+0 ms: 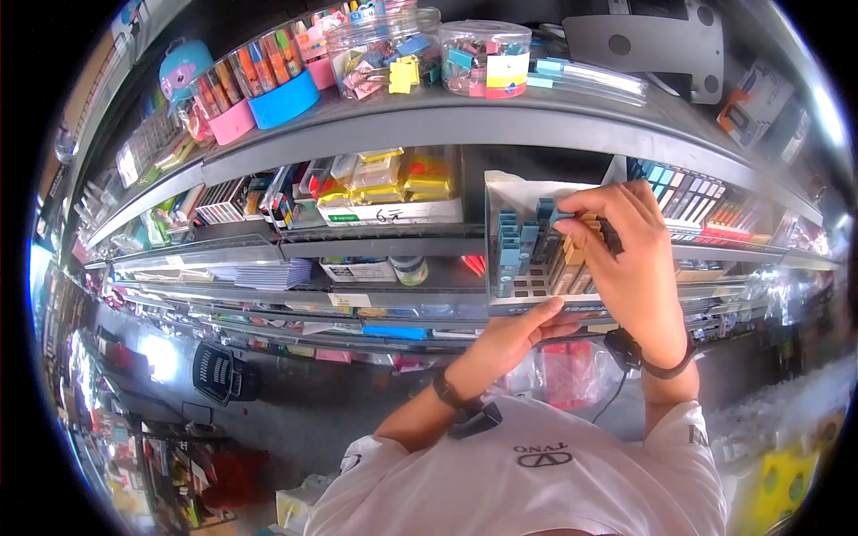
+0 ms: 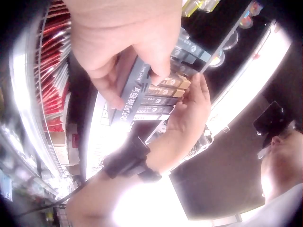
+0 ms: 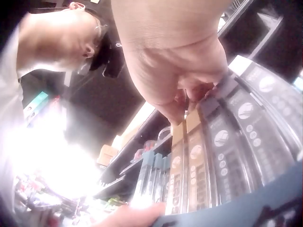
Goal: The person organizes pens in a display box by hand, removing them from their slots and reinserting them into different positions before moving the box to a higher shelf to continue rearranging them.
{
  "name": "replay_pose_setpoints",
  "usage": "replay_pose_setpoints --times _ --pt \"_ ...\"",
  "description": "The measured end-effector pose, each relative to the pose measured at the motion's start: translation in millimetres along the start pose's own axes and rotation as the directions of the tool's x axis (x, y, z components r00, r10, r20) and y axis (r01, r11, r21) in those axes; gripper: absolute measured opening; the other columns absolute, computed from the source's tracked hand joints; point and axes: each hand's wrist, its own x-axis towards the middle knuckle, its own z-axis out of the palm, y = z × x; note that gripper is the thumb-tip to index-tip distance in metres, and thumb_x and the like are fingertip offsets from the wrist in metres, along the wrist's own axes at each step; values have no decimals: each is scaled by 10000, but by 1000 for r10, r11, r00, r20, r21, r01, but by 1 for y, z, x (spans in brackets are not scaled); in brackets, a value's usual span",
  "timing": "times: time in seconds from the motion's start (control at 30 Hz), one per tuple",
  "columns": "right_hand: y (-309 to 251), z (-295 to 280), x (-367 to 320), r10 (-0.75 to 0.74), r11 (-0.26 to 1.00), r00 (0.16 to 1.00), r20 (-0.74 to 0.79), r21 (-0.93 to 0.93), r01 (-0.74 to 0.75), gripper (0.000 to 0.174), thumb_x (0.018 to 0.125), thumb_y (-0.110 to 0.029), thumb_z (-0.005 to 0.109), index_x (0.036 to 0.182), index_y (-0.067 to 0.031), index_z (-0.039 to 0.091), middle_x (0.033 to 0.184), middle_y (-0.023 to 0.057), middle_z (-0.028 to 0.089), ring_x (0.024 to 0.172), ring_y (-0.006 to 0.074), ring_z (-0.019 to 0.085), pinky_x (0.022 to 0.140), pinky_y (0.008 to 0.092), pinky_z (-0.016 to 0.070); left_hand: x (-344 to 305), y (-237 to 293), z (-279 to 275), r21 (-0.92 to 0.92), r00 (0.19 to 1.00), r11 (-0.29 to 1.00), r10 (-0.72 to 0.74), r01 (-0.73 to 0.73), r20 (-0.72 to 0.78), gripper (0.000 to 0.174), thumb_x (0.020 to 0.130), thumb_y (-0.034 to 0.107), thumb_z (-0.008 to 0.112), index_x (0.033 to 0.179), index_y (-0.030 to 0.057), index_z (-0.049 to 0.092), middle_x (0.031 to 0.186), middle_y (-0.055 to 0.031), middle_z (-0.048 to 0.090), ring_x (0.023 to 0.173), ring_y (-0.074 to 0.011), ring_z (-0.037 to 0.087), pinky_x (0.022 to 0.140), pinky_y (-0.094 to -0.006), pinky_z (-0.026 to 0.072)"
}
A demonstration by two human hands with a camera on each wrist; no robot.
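Under clip jars [image 1: 384,49], right hand [image 1: 630,259] pinches a case [image 1: 561,215] in the box [image 1: 514,189].

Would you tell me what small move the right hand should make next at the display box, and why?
Probably ease the case down into its row: the right hand pinches it at the top of the box, which the left hand holds from below.

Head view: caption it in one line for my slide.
At a stationery shelf, the left hand holds a display tray while the right hand pinches one slim case in it.
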Motion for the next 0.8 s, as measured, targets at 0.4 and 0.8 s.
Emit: replay_pose_setpoints --times 0.4,0.8 --pt "-3 3 -1 13 999 1000 19 50 -14 198 831 -42 820 1007 -59 731 925 55 733 887 271 586 799 372 505 -1 1 3 -11 1000 1000 15 -14 6 418 1078 171 617 1442 -13 522 1398 -171 633 1275 -356 645 1134 -492 514" --pt "-6 0 -1 25 998 999 44 63 -28 193 831 7 818 1002 -33 739 942 61 735 873 230 594 742 326 508 1 -3 -3 18 999 999 36 -36 16 396 1091 184 596 1431 -9 530 1404 -169 631 1271 -350 651 1135 -484 516"
